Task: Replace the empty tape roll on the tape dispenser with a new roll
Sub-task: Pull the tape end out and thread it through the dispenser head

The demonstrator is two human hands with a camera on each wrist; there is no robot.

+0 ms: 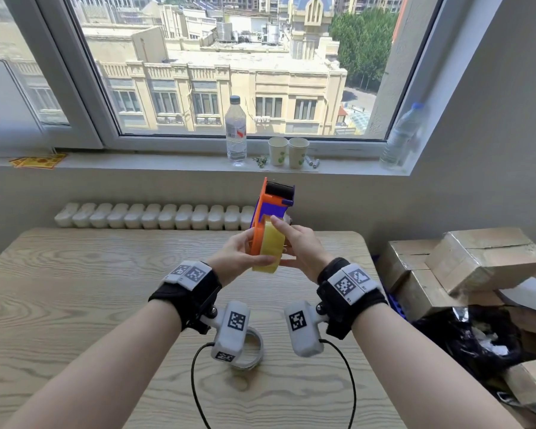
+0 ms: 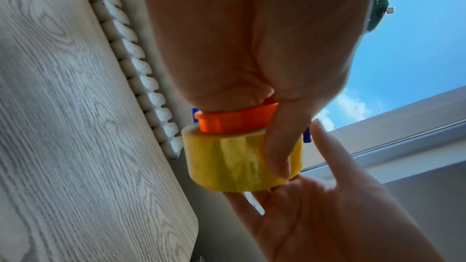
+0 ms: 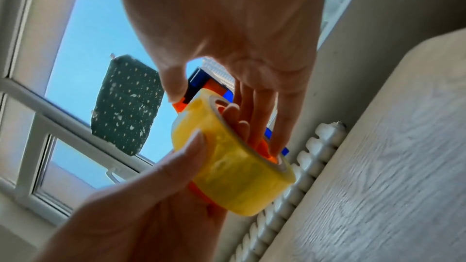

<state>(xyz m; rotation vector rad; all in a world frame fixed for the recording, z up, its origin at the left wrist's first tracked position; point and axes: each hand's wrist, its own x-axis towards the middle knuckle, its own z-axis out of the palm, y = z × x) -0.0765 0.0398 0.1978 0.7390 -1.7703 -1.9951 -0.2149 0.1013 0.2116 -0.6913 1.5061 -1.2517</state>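
I hold an orange and purple tape dispenser (image 1: 274,202) upright in the air above the wooden table (image 1: 75,274). A yellow tape roll (image 1: 271,249) sits on its orange hub (image 2: 234,121). My left hand (image 1: 254,255) grips the dispenser from the left, its thumb lying across the roll (image 2: 227,162). My right hand (image 1: 288,243) presses straight fingers (image 3: 262,119) against the roll's (image 3: 234,170) open side and core. An empty, pale tape core (image 1: 256,348) lies on the table below my wrists, partly hidden by the left wrist camera.
A white radiator (image 1: 152,216) runs behind the table. On the windowsill stand a water bottle (image 1: 235,131), two paper cups (image 1: 287,151) and another bottle (image 1: 403,137). Cardboard boxes (image 1: 477,261) and a black bag (image 1: 464,342) crowd the table's right side.
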